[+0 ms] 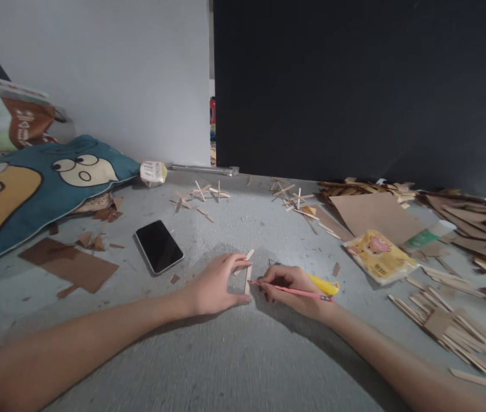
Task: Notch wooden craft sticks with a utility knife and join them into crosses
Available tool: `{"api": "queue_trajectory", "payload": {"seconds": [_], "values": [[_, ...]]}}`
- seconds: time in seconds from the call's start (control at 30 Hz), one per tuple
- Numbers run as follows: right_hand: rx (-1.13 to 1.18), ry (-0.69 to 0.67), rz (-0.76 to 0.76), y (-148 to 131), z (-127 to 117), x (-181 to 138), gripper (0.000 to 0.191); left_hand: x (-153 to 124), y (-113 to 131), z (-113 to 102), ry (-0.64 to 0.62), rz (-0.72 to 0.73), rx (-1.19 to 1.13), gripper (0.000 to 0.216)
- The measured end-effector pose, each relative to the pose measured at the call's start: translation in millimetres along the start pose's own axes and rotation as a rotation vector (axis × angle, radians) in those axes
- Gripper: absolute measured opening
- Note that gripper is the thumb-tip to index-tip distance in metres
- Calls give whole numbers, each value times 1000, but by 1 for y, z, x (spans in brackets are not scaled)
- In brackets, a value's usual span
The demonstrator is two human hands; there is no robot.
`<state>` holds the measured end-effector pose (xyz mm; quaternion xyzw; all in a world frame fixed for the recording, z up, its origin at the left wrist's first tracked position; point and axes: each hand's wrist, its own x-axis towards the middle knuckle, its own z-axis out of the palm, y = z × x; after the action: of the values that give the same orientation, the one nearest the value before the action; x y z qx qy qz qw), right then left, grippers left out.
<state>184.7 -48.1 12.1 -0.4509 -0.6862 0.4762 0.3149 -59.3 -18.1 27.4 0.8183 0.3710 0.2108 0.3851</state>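
Observation:
My left hand point(217, 284) pinches small wooden sticks point(248, 273) and holds them upright on the grey floor point(234, 355). My right hand point(290, 289) grips a pink pencil point(294, 292) like a pen, its tip touching the sticks. A yellow utility knife point(324, 284) lies just behind my right hand, partly hidden by it.
A black phone point(159, 246) lies to the left. Brown cardboard pieces point(71, 266) and a teal cartoon cushion point(32, 189) lie further left. More wooden sticks point(440, 320), cardboard sheets point(375, 214) and a yellow packet point(380, 256) lie right. A dark panel point(354, 86) stands behind.

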Motion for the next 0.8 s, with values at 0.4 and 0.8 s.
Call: {"api": "queue_trajectory", "payload": {"seconds": [0.4,0.8], "values": [[-15,-29,10,-1,-2,-1,31,-1,1,-1,1,2,15,77],[20,-14,6,-1,-1,-1,37,0,1,0,0,-4,17,75]]}}
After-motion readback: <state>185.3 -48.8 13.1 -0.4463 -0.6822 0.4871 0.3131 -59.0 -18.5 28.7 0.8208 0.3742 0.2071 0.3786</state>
